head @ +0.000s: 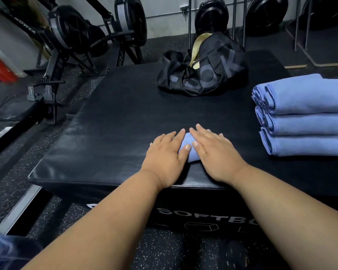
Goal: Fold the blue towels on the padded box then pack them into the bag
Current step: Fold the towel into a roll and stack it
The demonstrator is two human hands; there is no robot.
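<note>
Two flat hands, left (165,152), right (216,152), cover towel (186,148).

Bare arms, no gear on me.
My left hand (165,152) and right hand (216,151) are bare: no gloves, rings, watch or bands. Both my forearms show uncovered right to the picture's bottom edge, no sleeves seen. Nails short, unpainted, pale at tips. Bit of blue-grey cloth (0,248) at lower left, maybe my clothing, too blurred to tell.
</note>
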